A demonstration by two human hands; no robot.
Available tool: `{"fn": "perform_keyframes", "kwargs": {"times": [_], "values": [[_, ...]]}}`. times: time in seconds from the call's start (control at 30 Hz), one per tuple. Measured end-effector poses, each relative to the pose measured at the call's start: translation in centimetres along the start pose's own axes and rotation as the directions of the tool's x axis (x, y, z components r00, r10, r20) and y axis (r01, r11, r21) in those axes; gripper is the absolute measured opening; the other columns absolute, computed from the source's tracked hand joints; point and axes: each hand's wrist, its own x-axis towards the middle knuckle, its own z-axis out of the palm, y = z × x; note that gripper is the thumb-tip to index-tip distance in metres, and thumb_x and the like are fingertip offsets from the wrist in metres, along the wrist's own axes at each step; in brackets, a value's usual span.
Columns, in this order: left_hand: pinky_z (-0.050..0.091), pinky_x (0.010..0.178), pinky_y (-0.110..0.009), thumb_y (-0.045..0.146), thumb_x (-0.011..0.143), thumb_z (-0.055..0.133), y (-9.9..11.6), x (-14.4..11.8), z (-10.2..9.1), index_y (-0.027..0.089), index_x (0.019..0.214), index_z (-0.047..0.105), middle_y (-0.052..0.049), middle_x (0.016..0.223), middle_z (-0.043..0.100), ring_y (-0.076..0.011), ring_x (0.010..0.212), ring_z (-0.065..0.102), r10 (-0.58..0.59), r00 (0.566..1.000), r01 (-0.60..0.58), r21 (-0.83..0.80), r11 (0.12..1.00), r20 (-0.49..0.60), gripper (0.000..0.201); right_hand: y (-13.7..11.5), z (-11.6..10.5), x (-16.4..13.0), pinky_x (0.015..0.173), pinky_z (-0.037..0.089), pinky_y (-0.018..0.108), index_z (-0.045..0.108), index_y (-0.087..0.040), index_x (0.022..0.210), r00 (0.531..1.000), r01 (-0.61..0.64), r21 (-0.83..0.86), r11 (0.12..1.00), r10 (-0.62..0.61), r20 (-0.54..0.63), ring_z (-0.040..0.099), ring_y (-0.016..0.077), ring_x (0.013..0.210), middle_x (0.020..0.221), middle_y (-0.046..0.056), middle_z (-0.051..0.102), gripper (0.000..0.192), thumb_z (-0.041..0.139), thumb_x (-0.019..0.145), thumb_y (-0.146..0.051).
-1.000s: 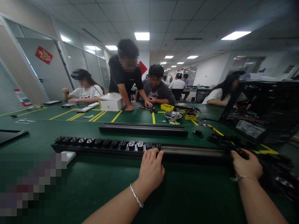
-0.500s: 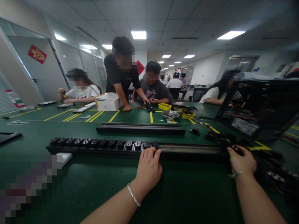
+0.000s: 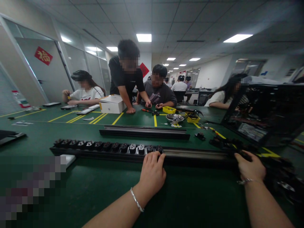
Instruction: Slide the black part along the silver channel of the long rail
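A long black rail (image 3: 199,154) lies across the table, its left part filled with a row of socket modules (image 3: 106,146), mostly black with some paler ones. Its right part shows a bare metallic channel. My left hand (image 3: 153,171) is closed over the rail's near edge, fingertips at the last module of the row. At the rail's right end, my right hand (image 3: 252,166) is pinched on a black socket module, largely hidden by the fingers and the dark surroundings. A heap of black modules (image 3: 282,180) lies right of that hand.
A second black rail (image 3: 144,132) lies behind the first. Farther back are a metal bowl (image 3: 175,118), yellow trays (image 3: 169,110), a screwdriver (image 3: 148,110) and a white box (image 3: 112,104). A black open case (image 3: 263,110) stands at right. Several people sit or stand beyond.
The view has shifted slightly, so the scene sits a little to the right. My right hand has moved slightly right and down along the rail's end; my left hand keeps its place on the rail.
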Motion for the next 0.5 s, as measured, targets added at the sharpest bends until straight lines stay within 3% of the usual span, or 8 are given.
{"fn": "perform_keyframes", "kwargs": {"times": [0.5], "values": [[0.033,0.104,-0.043,0.016,0.079,0.051,-0.1,0.0,0.0,0.024,0.127,0.048,-0.006,0.12,0.05,-0.0241,0.113,0.044,0.003,1.0,-0.003,-0.007,1.0,-0.011,0.049,-0.5,-0.6,1.2,0.081,0.045,0.032,0.07,-0.02,0.106,0.997,0.005,0.077,0.997,-0.011,0.078,0.059,0.0217,0.09,0.097,0.004,0.067,0.044,0.069,0.063,-0.027]]}}
